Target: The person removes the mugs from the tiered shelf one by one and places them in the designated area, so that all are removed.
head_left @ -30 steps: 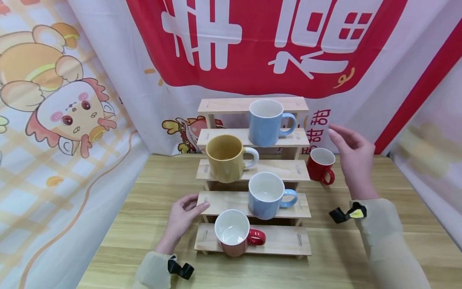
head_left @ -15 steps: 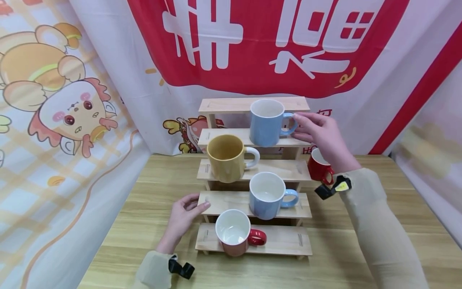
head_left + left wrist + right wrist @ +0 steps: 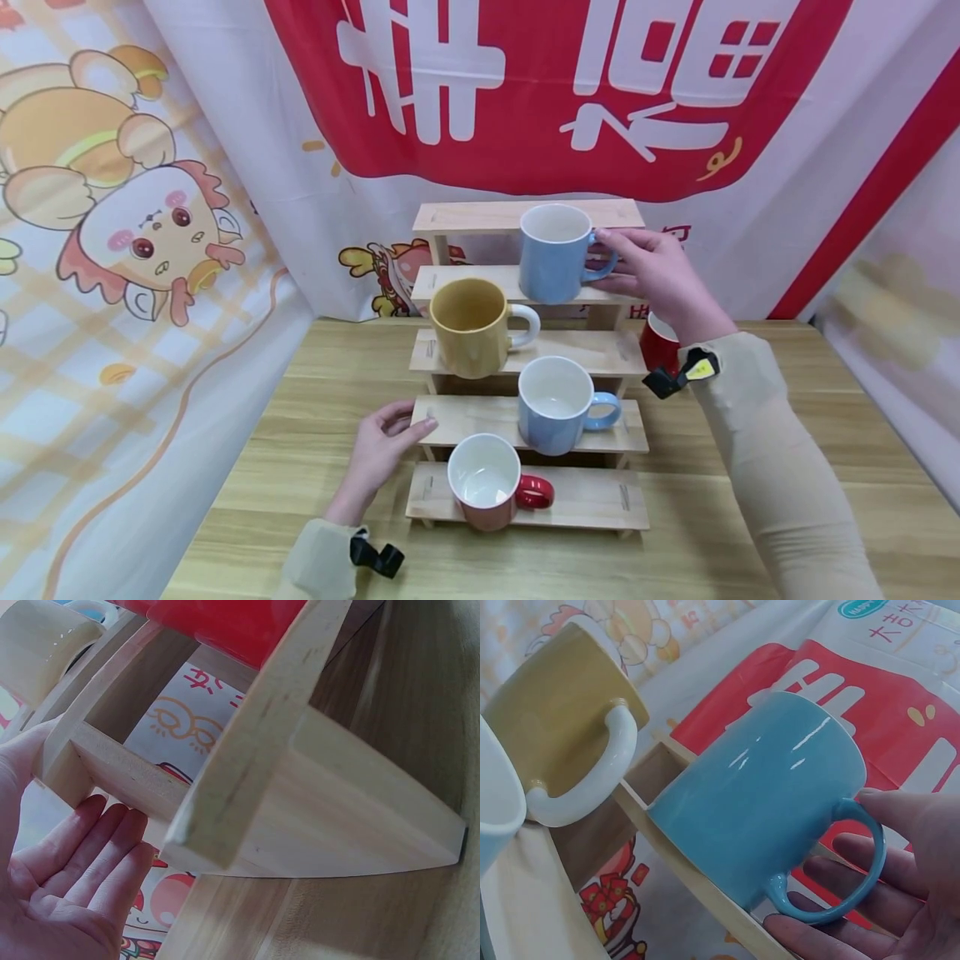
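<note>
A light wooden tiered rack [image 3: 457, 421] stands on the table with mugs on its steps. My right hand [image 3: 660, 271] is at the handle of the light blue mug [image 3: 551, 271] on the step below the top one. In the right wrist view the thumb meets the top of that blue handle [image 3: 874, 862], with fingers behind and below it. My left hand [image 3: 384, 450] grips the left end of a lower step, thumb on top and fingers underneath, as the left wrist view shows. The mug still sits on its step.
A yellow mug [image 3: 468, 342] with a white handle, another blue mug [image 3: 551, 421] and a red mug [image 3: 487, 510] stand on lower steps. Another red mug [image 3: 657, 350] is on the table [image 3: 300, 417] right of the rack, partly behind my right wrist. A printed cloth [image 3: 540, 117] hangs behind.
My right hand has moved left from beside the rack to the upper blue mug's handle, its fingers closing around it. The left hand and the mugs have stayed in place.
</note>
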